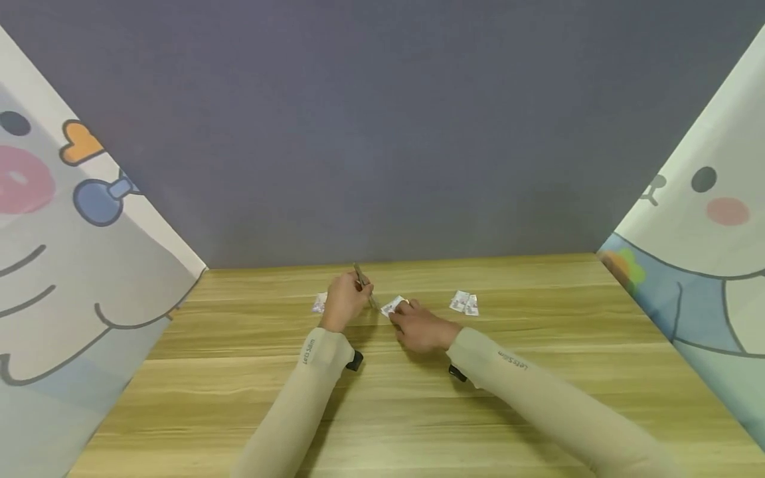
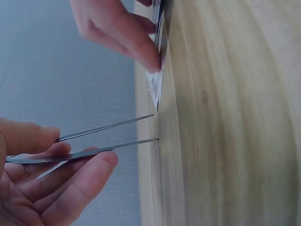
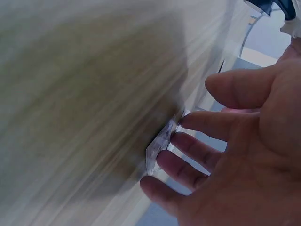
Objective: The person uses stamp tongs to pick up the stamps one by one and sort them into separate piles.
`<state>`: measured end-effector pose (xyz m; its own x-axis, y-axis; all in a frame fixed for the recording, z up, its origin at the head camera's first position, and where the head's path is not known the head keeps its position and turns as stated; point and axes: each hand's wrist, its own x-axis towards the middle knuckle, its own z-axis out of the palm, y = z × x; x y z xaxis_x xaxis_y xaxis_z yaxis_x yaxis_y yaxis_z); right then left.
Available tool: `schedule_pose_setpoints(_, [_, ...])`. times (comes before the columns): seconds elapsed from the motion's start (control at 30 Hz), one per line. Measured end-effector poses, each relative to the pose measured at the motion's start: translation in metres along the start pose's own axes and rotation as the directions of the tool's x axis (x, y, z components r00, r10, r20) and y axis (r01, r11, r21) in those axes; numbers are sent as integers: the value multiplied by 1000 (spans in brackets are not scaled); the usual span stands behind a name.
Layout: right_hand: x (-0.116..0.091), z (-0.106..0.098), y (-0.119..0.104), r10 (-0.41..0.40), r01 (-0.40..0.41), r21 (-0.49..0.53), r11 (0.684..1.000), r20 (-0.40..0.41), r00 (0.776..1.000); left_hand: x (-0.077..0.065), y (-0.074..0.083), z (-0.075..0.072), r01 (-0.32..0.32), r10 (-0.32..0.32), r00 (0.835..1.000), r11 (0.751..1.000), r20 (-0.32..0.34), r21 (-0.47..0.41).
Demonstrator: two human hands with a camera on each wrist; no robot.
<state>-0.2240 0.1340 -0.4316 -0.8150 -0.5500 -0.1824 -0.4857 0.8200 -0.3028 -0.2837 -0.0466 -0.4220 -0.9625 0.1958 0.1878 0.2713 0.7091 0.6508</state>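
Observation:
My left hand [image 1: 345, 300] holds a pair of metal tweezers [image 1: 366, 287] between thumb and fingers. In the left wrist view the tips of the tweezers [image 2: 127, 144] stand apart with nothing between them, close to the table and just short of a small flat packet [image 2: 155, 85]. That whitish, clear-looking packet [image 1: 390, 306] lies under the fingertips of my right hand [image 1: 422, 328]. Seen from the right wrist, the fingers of the right hand [image 3: 244, 127] are spread and lightly bent, and several fingertips touch the packet [image 3: 161, 145]. Its contents are too small to tell.
Two similar packets [image 1: 459, 301] lie side by side to the right on the wooden table [image 1: 406, 411]. Another packet [image 1: 319, 303] sits left of my left hand, partly hidden by it. A grey panel [image 1: 382, 133] rises behind the table, with cartoon-printed panels [image 1: 687, 232] at both sides.

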Motion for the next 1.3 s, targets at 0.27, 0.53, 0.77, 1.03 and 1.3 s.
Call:
schedule_pose_setpoints(0.27, [-8, 6, 8, -5, 5, -4, 1000, -10, 1000, 1, -1, 3, 21, -21, 1000, 998, 4, -53])
schedule_pose_setpoints(0.53, [-12, 8, 12, -82, 92, 81, 992, -125, 989, 2, 1, 4, 24, -24, 1000, 994, 3, -110])
schedule_pose_setpoints(0.77, [-13, 12, 9, -140, 144, 35, 989, -99, 985, 3, 1, 6, 19, -17, 1000, 984, 14, -178])
schedule_pose_setpoints(1.03, [-17, 14, 9, -147, 150, 29, 988, -85, 985, 5, -3, 10, -10, 15, 1000, 981, 25, -195])
schedule_pose_setpoints(1.3, [-16, 14, 8, -149, 152, 29, 988, -89, 985, 6, -8, 11, -26, 37, 998, 981, 54, -191])
